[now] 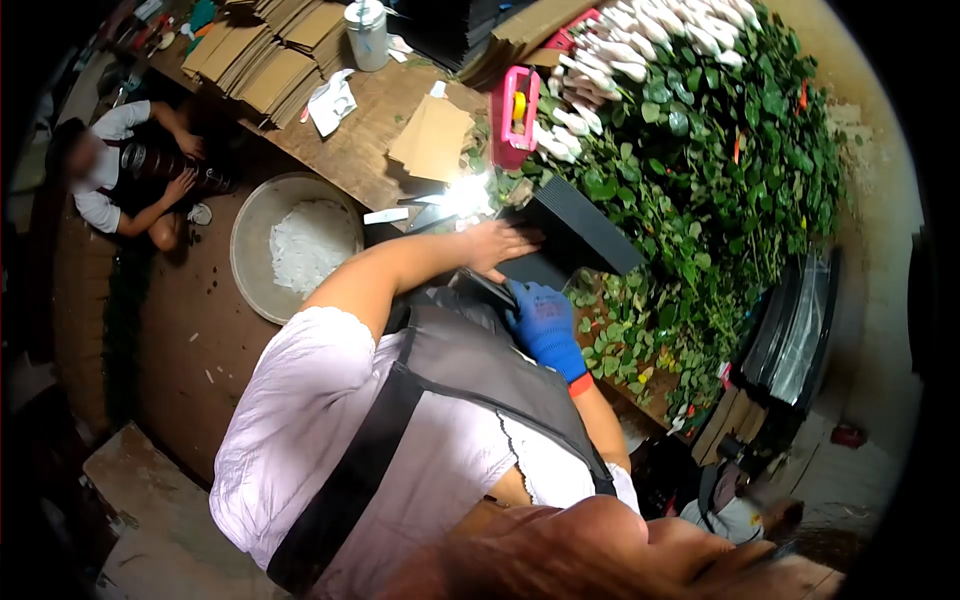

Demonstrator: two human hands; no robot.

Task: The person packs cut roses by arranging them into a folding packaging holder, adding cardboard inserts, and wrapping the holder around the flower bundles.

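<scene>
My bare left hand (500, 245) lies with its fingers spread on a dark flat piece (540, 268). Beside it stands a black ridged panel (585, 225), tilted on the table. Close to my body, my right hand (545, 318) wears a blue glove with a red cuff, its fingers closed round the near edge of the dark piece. A bright glare lies just beyond my left hand and hides some of the table. Leafy stems with white-wrapped flower heads (600, 75) are piled beyond the panel.
A pink holder (515, 110) with a yellow roll, brown card sheets (432, 137), card stacks (255, 65) and a lidded cup (367, 35) are on the table (350, 165). A round tub (245, 245) stands left. One person (100, 210) sits at far left; another is partly visible lower right.
</scene>
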